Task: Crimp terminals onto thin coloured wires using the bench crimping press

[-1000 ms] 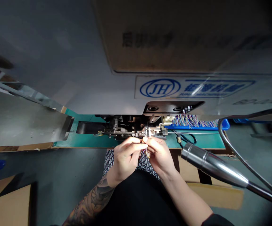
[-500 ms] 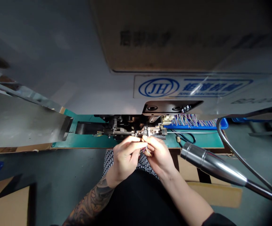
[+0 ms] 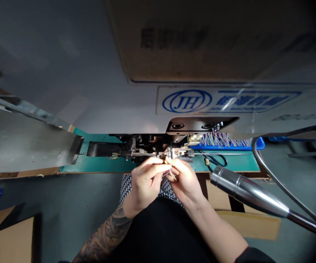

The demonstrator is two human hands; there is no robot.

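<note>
My left hand (image 3: 148, 180) and my right hand (image 3: 184, 177) meet at the front of the machine's metal head (image 3: 171, 152). Both are closed in a pinch, fingertips nearly touching. A small bunch of thin coloured wires (image 3: 171, 175) hangs between them, its loose ends below the fingers. The right thumb and forefinger grip the wires close to the metal parts. Left fingertips press together at the same bunch; exactly which strands they hold is hidden.
The machine's large grey housing (image 3: 78, 73) overhangs the work point. A blue tray (image 3: 260, 143) of coloured wires stands at the right on the green bench (image 3: 97, 164). A metal lamp (image 3: 245, 190) reaches in from the right. Cardboard (image 3: 12, 241) lies lower left.
Both hands stay almost in place at the metal head, still pinching the wires. The view has shifted very slightly.
</note>
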